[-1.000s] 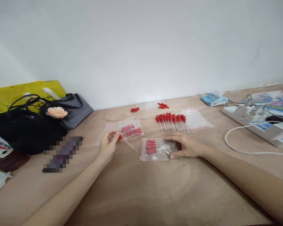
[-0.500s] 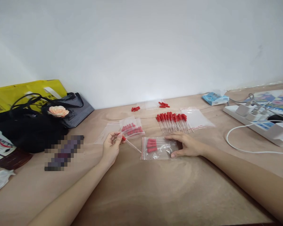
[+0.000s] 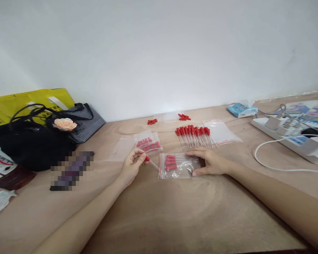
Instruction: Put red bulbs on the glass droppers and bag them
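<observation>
Pinched in my left hand (image 3: 133, 166) is a clear dropper with a red bulb (image 3: 147, 158); its thin tip reaches the left, red-lined mouth of a clear zip bag (image 3: 182, 173). Several red-bulbed droppers (image 3: 171, 163) lie inside that bag. My right hand (image 3: 210, 162) rests on the bag's right end, thumb and fingers spread apart. Just behind, another bag (image 3: 148, 143) holds more red bulbs. A row of loose red-bulbed droppers (image 3: 193, 135) lies behind my right hand, beside flat clear bags (image 3: 225, 133).
Small red pieces (image 3: 152, 121) and clear tubes sit near the wall. At left are a black bag (image 3: 31, 148), a striped bag (image 3: 86, 123) and a yellow bag (image 3: 60, 97). A white power strip (image 3: 267, 127) with cables and a blue tissue pack (image 3: 242, 110) stand at right.
My left hand has moved right with the dropper, whose tip now overlaps the mouth of the bag. My right hand has stayed in place.
</observation>
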### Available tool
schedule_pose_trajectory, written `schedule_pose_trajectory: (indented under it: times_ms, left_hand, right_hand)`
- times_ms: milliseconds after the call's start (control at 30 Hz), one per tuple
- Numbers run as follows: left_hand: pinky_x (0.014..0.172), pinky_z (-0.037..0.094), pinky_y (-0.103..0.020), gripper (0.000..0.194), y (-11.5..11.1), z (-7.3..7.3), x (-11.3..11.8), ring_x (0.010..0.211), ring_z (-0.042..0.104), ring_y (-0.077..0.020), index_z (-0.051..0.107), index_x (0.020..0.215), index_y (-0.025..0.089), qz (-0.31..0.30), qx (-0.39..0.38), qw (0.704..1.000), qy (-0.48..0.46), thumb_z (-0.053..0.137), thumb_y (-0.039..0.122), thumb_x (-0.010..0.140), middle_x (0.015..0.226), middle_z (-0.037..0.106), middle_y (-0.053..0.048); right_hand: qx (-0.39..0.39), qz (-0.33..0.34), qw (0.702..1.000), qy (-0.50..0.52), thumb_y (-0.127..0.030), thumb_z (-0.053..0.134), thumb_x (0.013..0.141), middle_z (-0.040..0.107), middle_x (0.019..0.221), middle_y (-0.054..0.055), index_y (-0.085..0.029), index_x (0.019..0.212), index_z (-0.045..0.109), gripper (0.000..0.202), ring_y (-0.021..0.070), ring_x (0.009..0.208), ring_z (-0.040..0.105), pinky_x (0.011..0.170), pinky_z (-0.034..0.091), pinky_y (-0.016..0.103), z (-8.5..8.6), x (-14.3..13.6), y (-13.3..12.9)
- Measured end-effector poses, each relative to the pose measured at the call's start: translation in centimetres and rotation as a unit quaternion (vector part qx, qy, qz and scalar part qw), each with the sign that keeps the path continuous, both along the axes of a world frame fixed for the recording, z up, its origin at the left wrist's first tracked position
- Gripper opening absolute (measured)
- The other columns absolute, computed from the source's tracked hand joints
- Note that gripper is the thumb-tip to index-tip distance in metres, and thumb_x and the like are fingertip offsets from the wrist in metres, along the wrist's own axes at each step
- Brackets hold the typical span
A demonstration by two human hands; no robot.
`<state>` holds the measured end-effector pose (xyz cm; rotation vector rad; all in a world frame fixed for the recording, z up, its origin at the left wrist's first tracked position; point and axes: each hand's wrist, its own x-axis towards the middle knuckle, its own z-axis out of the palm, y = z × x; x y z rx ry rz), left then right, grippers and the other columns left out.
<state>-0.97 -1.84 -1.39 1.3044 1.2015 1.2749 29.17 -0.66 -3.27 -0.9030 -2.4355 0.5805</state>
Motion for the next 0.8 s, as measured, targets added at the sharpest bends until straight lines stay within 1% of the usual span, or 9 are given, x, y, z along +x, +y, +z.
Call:
schedule_pose_trajectory:
  times_ms: [100,233,367,533,600,667,800]
  left_hand:
    - [0.066,0.048,-0.023,0.026,-0.5,0.3,-0.4,0.067,0.059,-0.0107,0.053,0.074,0.016,-0.067,-0.018,0.995,0.069,0.069,0.034,0.063,0.071,0.061,0.000]
    - [0.059,0.047,-0.022,0.023,-0.7,0.5,-1.2,0.063,0.058,-0.0105,0.054,0.069,0.016,-0.144,-0.029,0.979,0.142,0.072,0.027,0.059,0.068,0.061,0.000]
    - [0.054,0.046,-0.022,0.024,-1.1,0.7,-1.5,0.058,0.057,-0.0109,0.054,0.068,0.017,-0.195,-0.047,0.968,0.151,0.074,0.023,0.056,0.066,0.061,0.001]
    - [0.058,0.047,-0.024,0.018,-1.9,1.2,-1.1,0.064,0.060,-0.0125,0.057,0.076,0.017,-0.269,-0.073,0.950,0.139,0.069,0.022,0.063,0.071,0.063,-0.003]
    - [0.057,0.047,-0.023,0.016,-2.1,1.3,-0.9,0.063,0.059,-0.0121,0.057,0.076,0.017,-0.276,-0.078,0.948,0.139,0.067,0.022,0.065,0.069,0.063,-0.002]
    - [0.056,0.047,-0.023,0.016,-2.2,1.3,-0.6,0.061,0.059,-0.0120,0.057,0.075,0.017,-0.270,-0.077,0.948,0.147,0.068,0.023,0.064,0.067,0.062,-0.002]
    - [0.055,0.045,-0.022,0.017,-2.2,0.9,0.4,0.059,0.058,-0.0116,0.057,0.072,0.017,-0.215,-0.050,0.962,0.160,0.069,0.026,0.063,0.065,0.062,-0.001]
  right_hand:
    - [0.000,0.001,1.000,0.001,-0.055,0.064,0.064,0.053,0.116,0.011,-0.017,0.121,0.047,0.071,0.0243,0.106,0.049,0.090,0.040,0.040,0.1,0.0,0.0]
    - [0.003,0.005,1.000,0.004,-0.055,0.064,0.064,0.054,0.115,0.011,-0.018,0.122,0.047,0.071,0.0244,0.105,0.049,0.089,0.040,0.040,0.1,0.0,0.0]
    - [0.002,0.006,1.000,0.008,-0.054,0.065,0.064,0.054,0.115,0.011,-0.019,0.121,0.047,0.070,0.0245,0.105,0.050,0.089,0.040,0.040,0.1,0.0,-0.1]
    - [0.002,0.004,1.000,0.006,-0.055,0.064,0.064,0.054,0.116,0.011,-0.018,0.121,0.047,0.070,0.0248,0.106,0.049,0.089,0.040,0.040,0.1,0.0,-0.1]
    - [0.003,0.004,1.000,0.009,-0.055,0.064,0.064,0.053,0.116,0.011,-0.019,0.121,0.048,0.070,0.0253,0.106,0.049,0.089,0.040,0.041,0.1,0.0,-0.1]
    - [0.005,0.003,1.000,0.010,-0.055,0.064,0.063,0.054,0.115,0.011,-0.019,0.121,0.048,0.070,0.0254,0.106,0.049,0.089,0.040,0.041,0.0,0.0,0.0]
    - [0.006,0.004,1.000,0.012,-0.055,0.065,0.063,0.054,0.114,0.011,-0.018,0.120,0.048,0.070,0.0248,0.105,0.050,0.089,0.040,0.040,0.1,-0.1,-0.1]
